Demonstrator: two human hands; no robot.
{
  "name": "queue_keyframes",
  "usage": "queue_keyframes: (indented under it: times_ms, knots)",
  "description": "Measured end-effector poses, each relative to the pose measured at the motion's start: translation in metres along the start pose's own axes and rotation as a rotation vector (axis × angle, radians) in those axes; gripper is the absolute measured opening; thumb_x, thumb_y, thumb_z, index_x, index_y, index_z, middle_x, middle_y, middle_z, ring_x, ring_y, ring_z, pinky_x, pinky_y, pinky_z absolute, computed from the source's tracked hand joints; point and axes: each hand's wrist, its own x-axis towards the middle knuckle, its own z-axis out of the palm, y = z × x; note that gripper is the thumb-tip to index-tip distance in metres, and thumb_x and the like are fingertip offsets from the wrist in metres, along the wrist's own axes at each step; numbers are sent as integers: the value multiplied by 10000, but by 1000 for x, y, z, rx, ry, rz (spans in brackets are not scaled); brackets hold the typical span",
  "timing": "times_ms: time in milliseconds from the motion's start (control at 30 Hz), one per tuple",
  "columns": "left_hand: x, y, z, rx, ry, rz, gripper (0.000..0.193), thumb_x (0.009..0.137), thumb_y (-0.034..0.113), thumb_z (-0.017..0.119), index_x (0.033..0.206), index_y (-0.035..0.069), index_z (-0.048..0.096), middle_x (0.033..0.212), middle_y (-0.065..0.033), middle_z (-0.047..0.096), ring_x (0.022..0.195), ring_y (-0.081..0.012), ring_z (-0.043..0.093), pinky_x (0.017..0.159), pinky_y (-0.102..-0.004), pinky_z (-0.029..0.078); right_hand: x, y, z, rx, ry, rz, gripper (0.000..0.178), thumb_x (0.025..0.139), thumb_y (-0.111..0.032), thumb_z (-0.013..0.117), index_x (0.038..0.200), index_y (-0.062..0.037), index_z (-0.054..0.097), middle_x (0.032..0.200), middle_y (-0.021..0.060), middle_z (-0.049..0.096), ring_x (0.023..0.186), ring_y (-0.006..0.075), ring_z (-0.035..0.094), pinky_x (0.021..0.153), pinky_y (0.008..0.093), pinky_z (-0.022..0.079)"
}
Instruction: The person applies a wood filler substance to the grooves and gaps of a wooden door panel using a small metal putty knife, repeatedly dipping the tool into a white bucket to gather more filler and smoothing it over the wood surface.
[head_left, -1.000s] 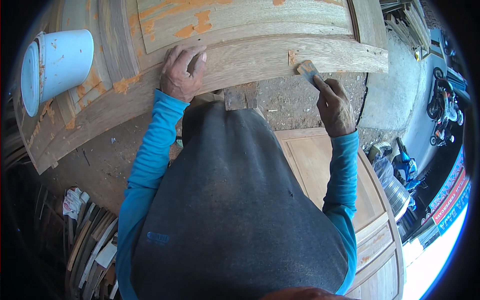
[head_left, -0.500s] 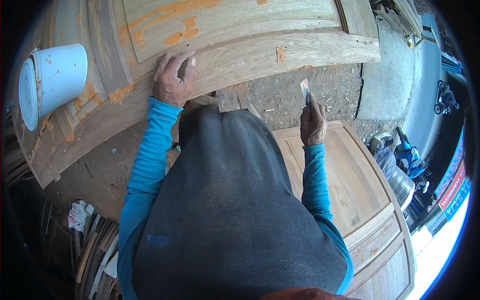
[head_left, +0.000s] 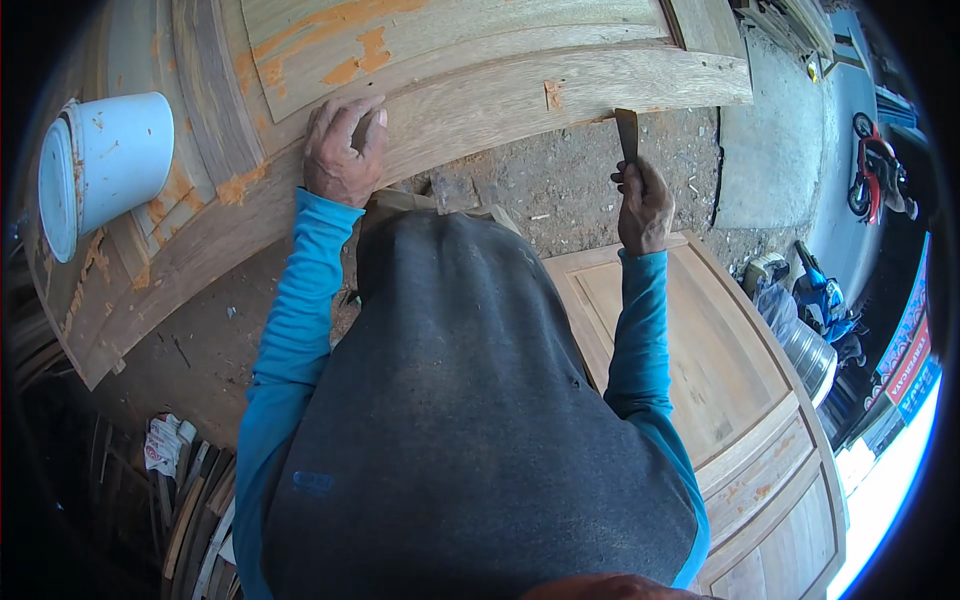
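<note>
A wooden door panel (head_left: pixel 450 116) with orange filler patches (head_left: pixel 355 58) lies across the top of the view. My left hand (head_left: pixel 343 160) rests on its near rail, holding nothing, with the thumb apart from the bent fingers. In my right hand (head_left: pixel 646 208) is a putty knife (head_left: pixel 627 136), gripped by its handle. The blade points away from me, its tip at or just short of the panel's near edge; whether it touches I cannot tell. A small filler patch (head_left: pixel 553 95) shows on the rail to the left of the blade.
A white bucket (head_left: pixel 125 158) lies on its side at the panel's left. Another wooden door (head_left: pixel 715 340) is low at my right. Wood strips (head_left: pixel 200 510) are stacked at lower left. Beyond the concrete slab (head_left: pixel 765 160) are a red motorcycle (head_left: pixel 868 170) and a blue one (head_left: pixel 822 295).
My right hand has moved slightly right and turned the putty knife, bringing its blade up to the panel's edge. My left hand has stayed in place. A different motorcycle shows on the road.
</note>
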Motion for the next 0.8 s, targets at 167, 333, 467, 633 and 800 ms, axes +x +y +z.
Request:
queue_keyframes:
  times_ms: [167, 333, 467, 633, 800]
  knots:
    - [-2, 0, -1, -1, 0, 9, 222, 896, 114, 744, 1116, 86, 750, 1036, -125, 703, 985, -346, 658, 876, -438, 543, -12, -3, -9, 178, -183, 134, 307, 1046, -177, 581, 1216, 59, 680, 967, 150, 760, 838, 196, 758, 774, 324, 589]
    - [-2, 0, -2, 11, -1, 12, 226, 898, 117, 745, 1122, 87, 752, 1040, -124, 704, 987, -346, 658, 881, -432, 543, -16, -11, -9, 283, -165, 186, 307, 1057, -162, 601, 1230, 81, 675, 979, 128, 756, 841, 180, 732, 785, 311, 586]
    - [-2, -1, -3, -13, -4, 7, 225, 900, 119, 743, 1123, 85, 752, 1042, -123, 705, 988, -343, 659, 881, -432, 542, -12, -26, 2, 149, -149, 71, 274, 1030, -146, 605, 1200, 52, 691, 974, 147, 754, 847, 187, 747, 750, 316, 589]
    - [-2, -2, -4, -19, -12, 24, 210, 905, 86, 732, 1112, 60, 751, 1053, -136, 711, 993, -335, 668, 891, -421, 534, 11, -57, 22, -147, -159, -236, 284, 980, -58, 607, 1246, -46, 707, 890, 155, 689, 779, 306, 708, 704, 400, 560]
    - [-2, -2, -5, -46, 2, 27, 212, 899, 102, 740, 1108, 72, 751, 1033, -129, 706, 976, -343, 666, 878, -432, 538, 8, -63, 29, -485, -253, -481, 433, 930, -33, 607, 1347, -129, 665, 950, 117, 639, 876, 347, 656, 801, 472, 532]
